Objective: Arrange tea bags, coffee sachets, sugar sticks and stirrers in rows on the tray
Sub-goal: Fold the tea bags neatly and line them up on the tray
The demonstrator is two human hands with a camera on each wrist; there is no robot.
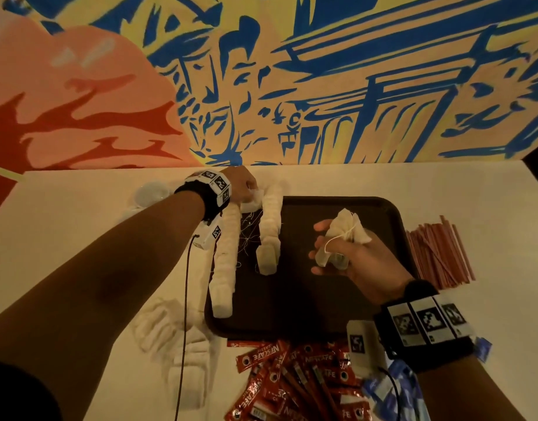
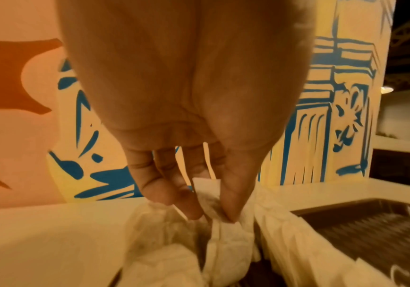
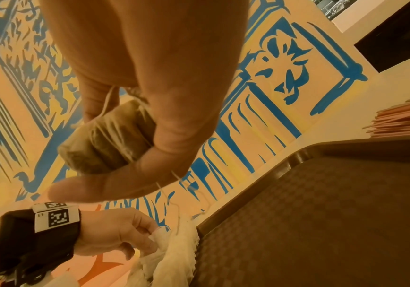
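A dark brown tray lies on the white table. Two rows of white tea bags run along its left part: one row on the left rim, a second row beside it. My left hand is at the far end of the rows and pinches a tea bag there between thumb and fingers. My right hand hovers over the tray's middle and grips a small bunch of tea bags with strings; in the right wrist view the bunch sits between fingers and thumb.
Red coffee sachets lie heaped in front of the tray. Pink stirrers are stacked to its right. More loose white tea bags lie left of the tray's front corner. Blue sugar sticks lie under my right wrist. A painted wall stands behind the table.
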